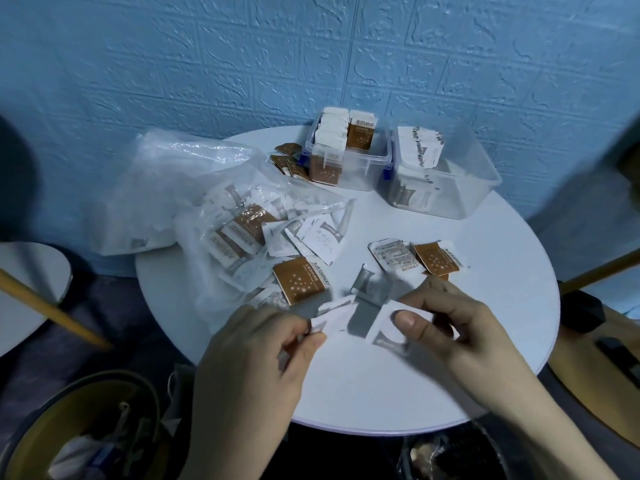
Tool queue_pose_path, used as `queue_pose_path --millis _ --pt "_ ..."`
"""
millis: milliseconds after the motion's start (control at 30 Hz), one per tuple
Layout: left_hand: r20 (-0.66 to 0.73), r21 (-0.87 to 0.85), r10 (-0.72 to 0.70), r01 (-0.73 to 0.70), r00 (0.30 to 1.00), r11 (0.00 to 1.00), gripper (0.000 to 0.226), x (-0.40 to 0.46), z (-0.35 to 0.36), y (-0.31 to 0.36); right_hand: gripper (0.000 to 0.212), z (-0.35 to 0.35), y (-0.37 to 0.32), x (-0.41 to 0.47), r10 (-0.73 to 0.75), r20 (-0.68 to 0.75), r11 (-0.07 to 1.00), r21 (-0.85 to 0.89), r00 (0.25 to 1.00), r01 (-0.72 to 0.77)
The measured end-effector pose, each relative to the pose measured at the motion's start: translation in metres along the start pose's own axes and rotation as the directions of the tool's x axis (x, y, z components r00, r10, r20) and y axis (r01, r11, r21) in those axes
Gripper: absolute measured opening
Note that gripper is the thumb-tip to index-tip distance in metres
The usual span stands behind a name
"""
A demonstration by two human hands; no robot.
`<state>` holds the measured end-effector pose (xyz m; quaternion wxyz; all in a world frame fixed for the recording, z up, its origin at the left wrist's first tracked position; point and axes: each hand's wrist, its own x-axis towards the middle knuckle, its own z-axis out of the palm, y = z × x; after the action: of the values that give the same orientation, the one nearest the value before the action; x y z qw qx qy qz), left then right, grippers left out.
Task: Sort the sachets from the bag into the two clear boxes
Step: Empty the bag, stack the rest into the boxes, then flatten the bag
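Two hands meet low over a round white table (pixel 485 341). We see our left hand (pixel 256 368) at about 7 o'clock on the tabletop, thumb and fingers pinching the corner of a white sachet (pixel 332 318) that is blurred, so its print cannot be read. Our right hand (pixel 460 327), at about 5 o'clock, grips a second white sachet (pixel 384 327) with the thumb pressed flat on its face; the curled fingers hide whatever lies behind it, though a sliver of brown shows there.

Just above the hands, near the table's centre, a grey-and-white sachet (pixel 372 284) lies flat. At 3 o'clock from it sit a white printed sachet (pixel 391 254) and a brown starred sachet (pixel 438 259), overlapping.

Toward 9 o'clock a crumpled clear plastic bag (pixel 166 188) spills a heap of mixed brown and white sachets (pixel 263 244); those under the film are hard to count.

At 12 o'clock stands a clear box (pixel 349 168) with blue clips, packed with upright brown-and-white sachets. A few loose brown sachets (pixel 289 161) lie just beside its left wall. At 1 o'clock a second clear box (pixel 460 181) holds upright white sachets along its left side.

A blue textured wall (pixel 311 57) rises behind. Dark shapes at the frame's edges are cut off and unclear.
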<state>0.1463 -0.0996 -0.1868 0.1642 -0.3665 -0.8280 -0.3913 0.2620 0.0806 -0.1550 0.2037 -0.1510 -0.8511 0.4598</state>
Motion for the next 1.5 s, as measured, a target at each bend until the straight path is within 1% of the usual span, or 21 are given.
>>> queue_pose_path --millis 67,133,167,267,367,500,567,600,667,700,767,800,867,1033,1067,1133,1200,1233,1300,1433,1500 --pt "0.019 -0.055 -0.003 0.004 1.000 0.998 0.016 0.000 0.005 0.004 0.014 -0.004 -0.002 -0.005 0.018 0.018 0.992 0.122 1.000 -0.020" --pt "0.053 -0.122 -0.011 0.017 0.999 0.992 0.018 0.001 0.007 0.006 0.011 -0.002 -0.001 -0.008 0.052 0.037 0.983 0.174 0.998 -0.058" --pt "0.073 -0.146 -0.009 0.020 0.997 0.989 0.019 0.001 0.008 0.007 0.010 0.001 0.000 -0.008 0.065 0.042 0.985 0.158 0.997 -0.071" --pt "0.107 -0.151 0.013 0.003 0.994 0.989 0.023 0.003 0.009 0.005 0.023 0.008 0.005 -0.007 0.103 -0.003 0.994 0.031 0.995 -0.103" --pt "0.115 -0.109 0.045 -0.032 0.992 0.993 0.026 0.005 0.008 0.002 0.025 0.013 0.004 -0.005 0.077 -0.012 0.997 -0.023 0.997 -0.077" --pt "0.107 -0.092 0.081 -0.071 0.991 0.993 0.030 0.006 0.009 0.003 0.023 0.015 0.000 -0.003 0.012 0.047 1.000 0.004 0.999 -0.012" --pt "0.091 -0.074 0.111 -0.104 0.990 0.992 0.031 0.006 0.009 0.003 0.030 0.008 0.000 0.003 0.018 0.035 0.999 0.045 0.999 -0.020" --pt "0.082 -0.060 0.122 -0.117 0.989 0.991 0.033 0.007 0.009 0.002 0.036 0.003 0.001 0.008 0.019 0.011 1.000 0.013 1.000 -0.019" --pt "0.079 -0.024 0.150 -0.149 0.985 0.989 0.037 0.007 0.008 0.000 0.037 -0.004 0.008 0.021 0.021 -0.048 0.986 -0.166 0.999 -0.029" --pt "0.087 -0.004 0.167 -0.167 0.982 0.986 0.038 0.007 0.008 -0.001 0.037 -0.006 0.010 0.027 0.026 -0.063 0.958 -0.284 0.998 -0.043" --pt "0.102 0.024 0.183 -0.187 0.978 0.982 0.038 0.007 0.006 -0.001 0.045 -0.004 0.013 0.038 0.076 -0.025 0.878 -0.473 0.997 -0.079" --pt "0.104 0.028 0.181 -0.185 0.978 0.982 0.037 0.008 0.006 0.000 0.051 -0.003 0.013 0.042 0.120 0.005 0.848 -0.521 0.993 -0.099" --pt "0.101 0.013 0.165 -0.167 0.981 0.986 0.036 0.010 0.005 0.002 0.054 0.000 0.012 0.047 0.165 0.043 0.836 -0.537 0.985 -0.116" --pt "0.118 -0.060 0.129 -0.122 0.985 0.991 0.033 0.010 0.008 0.004 0.040 -0.002 0.011 0.049 0.162 0.047 0.889 -0.441 0.986 -0.125" --pt "0.124 -0.065 0.130 -0.123 0.984 0.990 0.033 0.010 0.009 0.004 0.036 -0.002 0.011 0.048 0.154 0.044 0.922 -0.367 0.987 -0.127" --pt "0.137 -0.061 0.137 -0.129 0.981 0.990 0.034 0.009 0.010 0.003 0.026 -0.001 0.010 0.043 0.107 0.088 0.988 -0.118 0.990 -0.097" --pt "0.137 -0.049 0.136 -0.131 0.981 0.990 0.034 0.007 0.009 0.003 0.016 -0.001 0.008 0.038 0.018 0.117 0.998 0.053 0.993 -0.024" --pt "0.135 -0.047 0.129 -0.124 0.982 0.991 0.033 0.007 0.009 0.002 0.011 -0.001 0.006 0.035 -0.019 0.132 0.996 0.091 0.991 0.007" --pt "0.129 -0.041 0.112 -0.107 0.985 0.993 0.034 0.005 0.007 0.001 0.011 0.000 0.001 0.031 -0.070 0.162 0.991 0.124 0.984 0.050" --pt "0.132 -0.034 0.081 -0.077 0.988 0.996 0.042 0.004 0.005 0.000 0.012 0.002 -0.001 0.027 -0.090 0.169 0.981 0.183 0.981 0.058" --pt "0.144 -0.050 0.079 -0.073 0.986 0.996 0.040 0.005 0.004 0.001 0.012 0.007 0.000 0.026 -0.097 0.190 0.975 0.213 0.977 0.055"
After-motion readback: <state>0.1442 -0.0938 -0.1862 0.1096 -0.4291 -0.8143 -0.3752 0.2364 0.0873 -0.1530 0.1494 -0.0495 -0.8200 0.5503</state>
